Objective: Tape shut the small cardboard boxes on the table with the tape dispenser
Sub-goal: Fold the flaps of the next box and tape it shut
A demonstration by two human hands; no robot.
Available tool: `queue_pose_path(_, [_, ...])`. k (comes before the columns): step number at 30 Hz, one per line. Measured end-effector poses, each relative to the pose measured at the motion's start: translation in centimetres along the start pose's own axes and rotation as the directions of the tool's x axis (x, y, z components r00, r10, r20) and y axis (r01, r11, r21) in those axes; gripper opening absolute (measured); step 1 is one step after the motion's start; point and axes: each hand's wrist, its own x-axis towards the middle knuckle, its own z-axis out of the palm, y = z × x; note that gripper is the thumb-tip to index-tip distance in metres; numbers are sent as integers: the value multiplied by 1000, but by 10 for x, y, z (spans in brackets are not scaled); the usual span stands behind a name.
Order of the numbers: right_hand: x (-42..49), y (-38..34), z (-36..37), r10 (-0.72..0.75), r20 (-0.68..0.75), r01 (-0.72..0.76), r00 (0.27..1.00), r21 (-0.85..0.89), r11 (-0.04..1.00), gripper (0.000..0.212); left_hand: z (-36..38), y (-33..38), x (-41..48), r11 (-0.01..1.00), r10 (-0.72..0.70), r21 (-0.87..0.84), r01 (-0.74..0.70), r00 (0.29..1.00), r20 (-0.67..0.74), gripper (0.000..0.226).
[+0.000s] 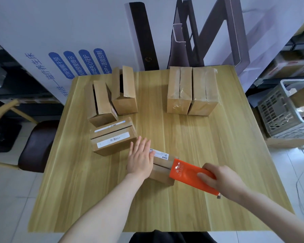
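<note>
Near the table's (pixel 191 204) front centre, the left hand (pixel 140 159) lies flat, fingers straight and together, pressing the left end of a small cardboard box (pixel 162 170). The right hand (pixel 221 178) grips the orange tape dispenser (pixel 188 172), fingers wrapped round it, its front edge resting on the box's right end.

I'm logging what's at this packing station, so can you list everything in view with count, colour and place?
open boxes: two, brown, far left, flaps up
closed box: one, brown, left of centre
taped boxes: two, brown, far right of table
box being taped: one, brown, near centre
tape dispenser: one, orange, on that box
table: one, light wood
crate: one, grey, right
chair: one, dark seat, left
left hand: flat on box
right hand: grip on dispenser
</note>
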Motion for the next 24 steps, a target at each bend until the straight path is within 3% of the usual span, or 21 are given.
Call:
queue_pose_path(11, [-15,40,-11,21,-5,-21,1000,-28,999,23,0,2,-1,1000,8,-22,-9,999,-54,79])
queue_pose_path(16, [-8,35,-9,72,43,-68,996,-86,994,28,0,2,0,999,11,-37,-13,999,-53,67])
queue_pose_path(24, [32,-27,-15,101,48,-78,994,-347,935,36,4,3,2,999,23,-26,-25,996,-90,59])
